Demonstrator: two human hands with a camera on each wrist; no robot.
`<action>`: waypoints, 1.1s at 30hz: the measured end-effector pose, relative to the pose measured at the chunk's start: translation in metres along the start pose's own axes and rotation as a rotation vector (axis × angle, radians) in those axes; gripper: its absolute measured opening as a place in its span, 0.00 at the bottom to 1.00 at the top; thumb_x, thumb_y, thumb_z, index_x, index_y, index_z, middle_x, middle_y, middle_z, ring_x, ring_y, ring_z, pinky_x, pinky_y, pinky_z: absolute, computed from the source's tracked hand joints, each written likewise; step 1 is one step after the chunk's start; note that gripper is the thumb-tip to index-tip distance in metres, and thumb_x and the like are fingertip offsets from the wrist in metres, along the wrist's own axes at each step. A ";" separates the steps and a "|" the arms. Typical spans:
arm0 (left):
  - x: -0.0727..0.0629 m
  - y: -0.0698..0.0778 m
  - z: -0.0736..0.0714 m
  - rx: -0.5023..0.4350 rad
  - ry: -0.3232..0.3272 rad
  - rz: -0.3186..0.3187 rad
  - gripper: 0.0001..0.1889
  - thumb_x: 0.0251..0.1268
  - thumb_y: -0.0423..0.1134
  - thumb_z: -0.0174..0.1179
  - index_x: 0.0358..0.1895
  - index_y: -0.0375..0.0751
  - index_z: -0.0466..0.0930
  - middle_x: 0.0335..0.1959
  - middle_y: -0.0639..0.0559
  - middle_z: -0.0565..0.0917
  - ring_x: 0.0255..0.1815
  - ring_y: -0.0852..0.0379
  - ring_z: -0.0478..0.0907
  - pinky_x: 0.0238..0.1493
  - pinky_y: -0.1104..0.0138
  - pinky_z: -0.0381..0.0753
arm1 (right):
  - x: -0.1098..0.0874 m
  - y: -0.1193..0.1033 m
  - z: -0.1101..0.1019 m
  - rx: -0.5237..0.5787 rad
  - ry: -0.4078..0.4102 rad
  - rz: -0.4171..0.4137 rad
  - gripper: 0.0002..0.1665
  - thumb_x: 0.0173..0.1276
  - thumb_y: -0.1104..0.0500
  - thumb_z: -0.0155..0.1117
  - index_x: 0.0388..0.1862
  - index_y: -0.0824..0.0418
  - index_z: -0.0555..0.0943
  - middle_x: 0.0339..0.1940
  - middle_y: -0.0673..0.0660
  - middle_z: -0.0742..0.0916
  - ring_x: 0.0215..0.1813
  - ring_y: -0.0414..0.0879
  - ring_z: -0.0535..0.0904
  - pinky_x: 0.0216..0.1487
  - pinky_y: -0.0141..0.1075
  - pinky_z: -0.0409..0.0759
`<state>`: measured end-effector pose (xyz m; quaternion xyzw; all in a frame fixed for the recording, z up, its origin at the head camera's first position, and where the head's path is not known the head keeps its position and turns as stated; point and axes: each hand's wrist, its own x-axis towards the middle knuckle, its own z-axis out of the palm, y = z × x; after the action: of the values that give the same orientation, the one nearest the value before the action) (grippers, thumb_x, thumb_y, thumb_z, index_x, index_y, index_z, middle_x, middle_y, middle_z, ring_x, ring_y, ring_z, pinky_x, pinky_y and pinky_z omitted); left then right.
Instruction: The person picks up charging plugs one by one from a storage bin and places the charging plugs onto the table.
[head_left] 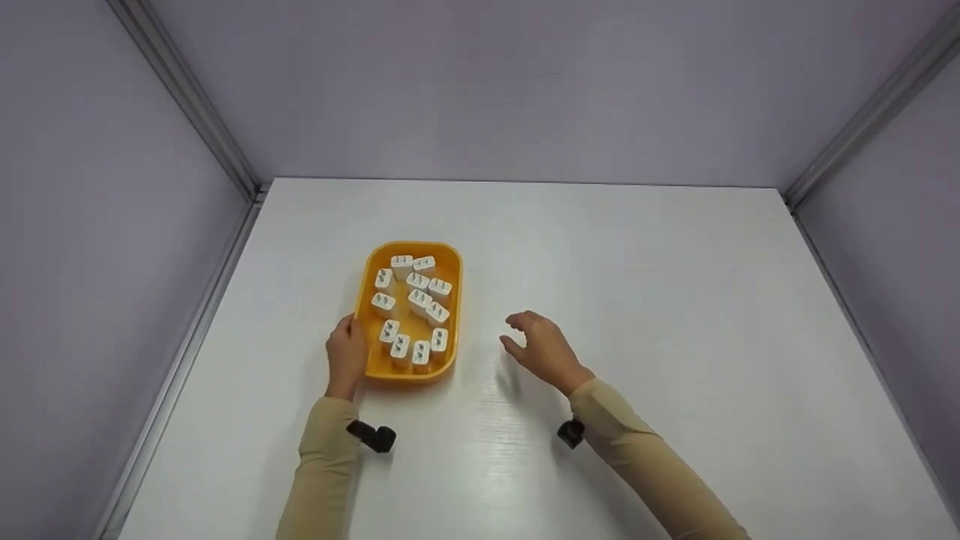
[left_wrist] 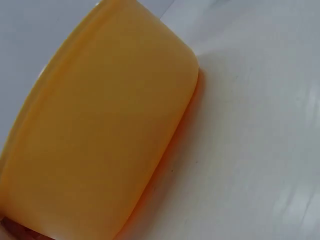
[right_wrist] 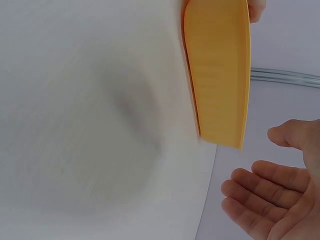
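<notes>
A yellow-orange tray with rounded corners stands on the left part of the table. Several small white blocks stand inside it, each topped with two grey prong-like marks. My left hand grips the tray's near left edge. In the left wrist view the tray's smooth outer wall fills much of the picture, with only a bit of the hand at the lower left corner. My right hand hovers to the right of the tray, holding nothing. In the right wrist view its palm shows, with fingers loosely bent.
The white table extends to the right and beyond the tray. Pale panels close it in at the back and both sides, with metal rails at the corners. A black camera sits on the left wrist.
</notes>
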<state>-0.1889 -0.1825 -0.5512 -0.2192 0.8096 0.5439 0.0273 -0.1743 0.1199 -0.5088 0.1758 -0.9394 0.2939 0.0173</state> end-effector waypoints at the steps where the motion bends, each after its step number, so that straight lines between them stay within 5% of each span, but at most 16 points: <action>1: 0.001 0.001 0.000 -0.004 -0.010 -0.007 0.26 0.79 0.43 0.32 0.71 0.31 0.60 0.72 0.36 0.66 0.73 0.43 0.64 0.75 0.53 0.64 | 0.001 -0.002 0.001 0.001 -0.005 0.000 0.18 0.66 0.59 0.65 0.49 0.70 0.81 0.45 0.64 0.87 0.49 0.55 0.84 0.52 0.47 0.83; 9: 0.005 -0.003 -0.014 -0.087 -0.160 -0.132 0.28 0.79 0.47 0.34 0.73 0.34 0.58 0.75 0.40 0.62 0.76 0.45 0.59 0.78 0.55 0.59 | 0.003 -0.012 0.006 -0.011 -0.019 -0.001 0.17 0.66 0.59 0.64 0.49 0.69 0.82 0.46 0.63 0.88 0.49 0.55 0.84 0.52 0.46 0.84; 15: 0.008 -0.011 -0.023 -0.134 -0.210 -0.195 0.29 0.78 0.51 0.37 0.74 0.37 0.57 0.76 0.42 0.61 0.78 0.47 0.57 0.79 0.56 0.57 | 0.004 -0.016 0.012 0.002 -0.039 0.006 0.18 0.67 0.59 0.64 0.51 0.69 0.82 0.48 0.63 0.87 0.51 0.55 0.84 0.55 0.47 0.83; 28: 0.013 -0.017 -0.024 -0.251 -0.240 -0.193 0.31 0.77 0.52 0.40 0.74 0.37 0.56 0.77 0.43 0.61 0.78 0.50 0.58 0.78 0.58 0.59 | 0.009 -0.036 0.031 -0.012 0.040 -0.060 0.19 0.68 0.57 0.62 0.55 0.66 0.79 0.53 0.62 0.85 0.57 0.54 0.82 0.60 0.44 0.81; 33: 0.013 -0.021 -0.018 -0.196 -0.189 -0.137 0.31 0.77 0.54 0.39 0.74 0.38 0.56 0.77 0.43 0.60 0.78 0.48 0.57 0.79 0.57 0.57 | 0.013 -0.043 0.040 -0.008 0.069 -0.092 0.20 0.67 0.58 0.63 0.55 0.65 0.78 0.54 0.61 0.85 0.58 0.53 0.81 0.61 0.43 0.81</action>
<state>-0.1887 -0.2089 -0.5660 -0.2233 0.7297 0.6353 0.1190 -0.1693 0.0600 -0.5167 0.2086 -0.9304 0.2947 0.0637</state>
